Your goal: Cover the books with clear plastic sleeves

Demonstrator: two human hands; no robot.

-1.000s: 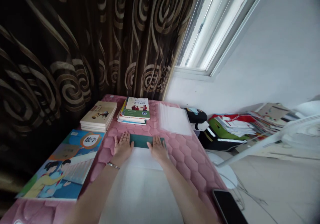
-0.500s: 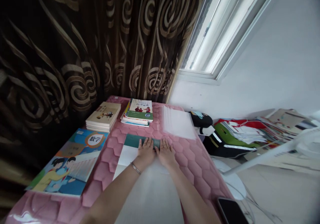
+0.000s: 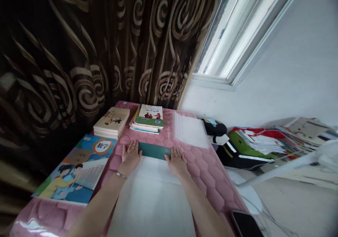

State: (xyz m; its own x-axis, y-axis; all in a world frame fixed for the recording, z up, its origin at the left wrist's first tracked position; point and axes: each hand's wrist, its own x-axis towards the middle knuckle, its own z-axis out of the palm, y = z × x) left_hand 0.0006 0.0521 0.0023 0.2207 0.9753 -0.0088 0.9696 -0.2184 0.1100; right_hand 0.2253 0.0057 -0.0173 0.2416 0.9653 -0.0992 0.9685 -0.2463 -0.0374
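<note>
My left hand (image 3: 131,155) lies flat with fingers stretched out at the upper left corner of a dark green strip (image 3: 154,150). My right hand (image 3: 176,161) rests the same way at the strip's right end. Below the strip, a pale whitish sheet (image 3: 153,198) runs between my forearms toward me. It looks like an opened-out book with a green edge, perhaps under a translucent film; I cannot tell exactly. A stack of clear plastic sheets (image 3: 190,129) lies beyond my right hand. Neither hand grips anything.
A blue textbook (image 3: 76,173), a stack of beige books (image 3: 112,122) and another pile of books (image 3: 149,117) sit on the pink table cover (image 3: 208,173). A phone (image 3: 246,223) is at the right edge. Curtains (image 3: 105,47) hang behind. Beside the table are bags and papers (image 3: 258,142).
My left hand has slid left along the green strip, away from my right hand, baring its middle. My right hand has stayed about where it was. The view has shifted slightly.
</note>
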